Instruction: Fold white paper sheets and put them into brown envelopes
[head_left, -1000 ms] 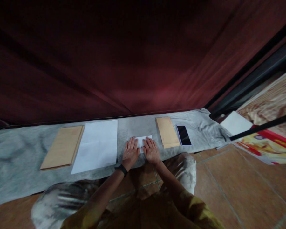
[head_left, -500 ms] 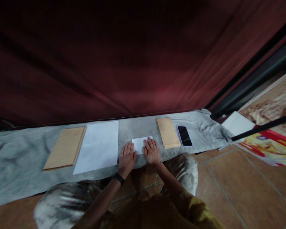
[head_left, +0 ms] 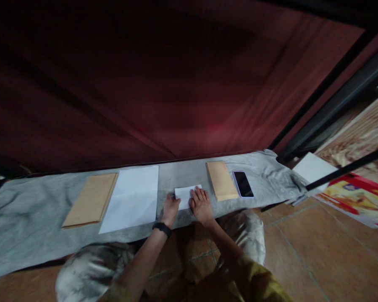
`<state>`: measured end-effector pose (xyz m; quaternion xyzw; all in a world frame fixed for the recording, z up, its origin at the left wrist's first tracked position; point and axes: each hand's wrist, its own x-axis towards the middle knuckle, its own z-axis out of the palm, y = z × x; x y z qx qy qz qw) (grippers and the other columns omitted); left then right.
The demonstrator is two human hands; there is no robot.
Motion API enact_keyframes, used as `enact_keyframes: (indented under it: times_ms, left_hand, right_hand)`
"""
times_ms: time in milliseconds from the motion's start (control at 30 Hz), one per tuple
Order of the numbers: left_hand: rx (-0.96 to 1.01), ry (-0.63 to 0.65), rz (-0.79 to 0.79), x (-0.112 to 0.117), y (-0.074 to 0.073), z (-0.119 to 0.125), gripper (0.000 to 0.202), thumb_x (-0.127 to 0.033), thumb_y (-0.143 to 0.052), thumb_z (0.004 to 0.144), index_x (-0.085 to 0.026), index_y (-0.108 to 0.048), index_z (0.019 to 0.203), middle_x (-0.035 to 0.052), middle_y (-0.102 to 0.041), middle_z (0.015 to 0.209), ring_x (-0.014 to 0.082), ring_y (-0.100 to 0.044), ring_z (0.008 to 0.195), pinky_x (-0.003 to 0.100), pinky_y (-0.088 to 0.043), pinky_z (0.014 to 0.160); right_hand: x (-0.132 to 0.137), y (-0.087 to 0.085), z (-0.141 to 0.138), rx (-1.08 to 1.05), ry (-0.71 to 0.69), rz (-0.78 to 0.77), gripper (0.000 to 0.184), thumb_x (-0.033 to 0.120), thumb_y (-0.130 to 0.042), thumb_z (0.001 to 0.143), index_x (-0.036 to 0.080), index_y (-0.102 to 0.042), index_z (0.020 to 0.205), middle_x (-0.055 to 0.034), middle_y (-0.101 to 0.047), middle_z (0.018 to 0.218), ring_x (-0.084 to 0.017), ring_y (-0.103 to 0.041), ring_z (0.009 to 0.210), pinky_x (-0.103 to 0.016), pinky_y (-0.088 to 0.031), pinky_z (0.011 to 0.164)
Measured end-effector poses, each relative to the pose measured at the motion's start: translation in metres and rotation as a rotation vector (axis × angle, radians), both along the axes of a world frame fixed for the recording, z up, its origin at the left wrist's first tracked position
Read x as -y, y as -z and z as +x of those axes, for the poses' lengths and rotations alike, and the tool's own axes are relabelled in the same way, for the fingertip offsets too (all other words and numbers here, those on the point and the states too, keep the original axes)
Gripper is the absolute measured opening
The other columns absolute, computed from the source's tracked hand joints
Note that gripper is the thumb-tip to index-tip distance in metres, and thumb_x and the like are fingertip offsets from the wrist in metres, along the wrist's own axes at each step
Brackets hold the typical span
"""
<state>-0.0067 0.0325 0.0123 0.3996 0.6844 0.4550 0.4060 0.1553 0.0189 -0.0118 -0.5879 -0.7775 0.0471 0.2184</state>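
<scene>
A small folded sheet of white paper [head_left: 183, 195] lies on the grey cloth between my hands. My left hand [head_left: 170, 209], with a dark band at its wrist, is at the paper's left edge, fingers curled and thumb against that edge in a pinch. My right hand [head_left: 202, 207] rests flat on the paper's right part, fingers stretched out and covering that side. Left of my left hand lies a large white sheet [head_left: 134, 199] with faint creases. To the right of my right hand is a stack of brown envelopes [head_left: 222, 181].
A grey cloth [head_left: 34, 226] covers the long narrow surface. More brown envelopes [head_left: 91, 200] lie at the left, and a phone [head_left: 243, 184] at the right. A dark red curtain [head_left: 176, 105] hangs behind. At the right are a black bar [head_left: 349, 167] and a red-yellow printed box [head_left: 362, 199].
My left hand has gone from lying flat with fingers stretched to pinching the paper's left edge. My right hand stays flat on the paper. The view has shifted slightly.
</scene>
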Motion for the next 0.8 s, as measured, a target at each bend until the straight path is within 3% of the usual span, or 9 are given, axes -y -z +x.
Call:
enact_keyframes:
  times_ms: [133,267,367,500,567,700,800]
  left_hand:
    - [0.151,-0.052,-0.038,0.000,-0.011,-0.002,0.032,-0.027,-0.071,0.063,-0.016,-0.067,0.093,-0.0022,-0.061,0.058,0.0158,-0.056,0.054,0.027,-0.040,0.053]
    - [0.264,-0.063,-0.042,0.004,-0.029,0.000,0.038,-0.032,-0.073,0.060,-0.015,-0.067,0.093,-0.0029,-0.061,0.059,0.0120,-0.052,0.049,0.024,-0.037,0.050]
    - [0.323,-0.042,-0.015,0.008,-0.042,0.003,0.042,-0.038,-0.075,0.062,-0.015,-0.067,0.096,0.0018,-0.067,0.071,0.0148,-0.061,0.060,0.026,-0.044,0.056]
    - [0.341,-0.063,0.051,0.015,-0.053,0.001,0.043,-0.046,-0.066,0.078,-0.016,-0.065,0.108,0.0103,-0.072,0.098,0.0197,-0.069,0.087,0.029,-0.052,0.070]
    - [0.328,-0.088,0.081,0.016,-0.057,-0.004,0.044,-0.043,-0.065,0.082,-0.018,-0.062,0.117,0.0123,-0.070,0.114,0.0208,-0.067,0.101,0.030,-0.053,0.078]
    - [0.196,-0.060,0.231,0.014,-0.068,-0.015,0.048,-0.044,-0.061,0.087,-0.021,-0.059,0.129,0.0118,-0.064,0.132,0.0219,-0.061,0.120,0.032,-0.050,0.095]
    - [0.010,0.107,0.323,0.008,-0.075,-0.018,0.046,-0.048,-0.064,0.084,-0.021,-0.066,0.121,0.0100,-0.069,0.124,0.0225,-0.064,0.112,0.034,-0.050,0.095]
  right_hand:
    - [0.003,-0.004,0.003,-0.050,-0.039,0.045,0.046,0.028,-0.043,0.103,0.016,-0.050,0.146,-0.0133,-0.049,0.153,-0.026,-0.041,0.144,-0.051,-0.027,0.120]
    - [0.014,-0.013,0.008,-0.102,-0.264,0.080,0.052,0.035,-0.049,0.101,0.020,-0.044,0.150,-0.0109,-0.049,0.153,-0.025,-0.043,0.142,-0.051,-0.027,0.122]
    - [0.019,-0.022,0.005,-0.249,-0.275,0.045,0.045,0.026,-0.043,0.101,0.021,-0.050,0.146,-0.0106,-0.058,0.145,-0.022,-0.054,0.133,-0.043,-0.040,0.115]
    - [0.009,-0.042,0.000,-0.558,-0.032,-0.078,0.037,0.026,-0.034,0.103,0.023,-0.063,0.126,-0.0078,-0.075,0.110,-0.020,-0.071,0.099,-0.030,-0.055,0.086]
    - [0.002,-0.053,0.002,-0.618,-0.001,-0.131,0.033,0.031,-0.037,0.103,0.023,-0.068,0.112,-0.0050,-0.076,0.092,-0.020,-0.071,0.084,-0.027,-0.054,0.073]
    - [-0.008,-0.072,0.014,-0.664,-0.135,-0.271,0.029,0.033,-0.044,0.099,0.021,-0.071,0.094,-0.0017,-0.071,0.077,-0.018,-0.065,0.071,-0.024,-0.048,0.062]
    - [-0.011,-0.079,0.017,-0.651,-0.219,-0.376,0.027,0.031,-0.048,0.096,0.020,-0.071,0.085,0.0009,-0.066,0.069,-0.015,-0.060,0.064,-0.022,-0.043,0.057]
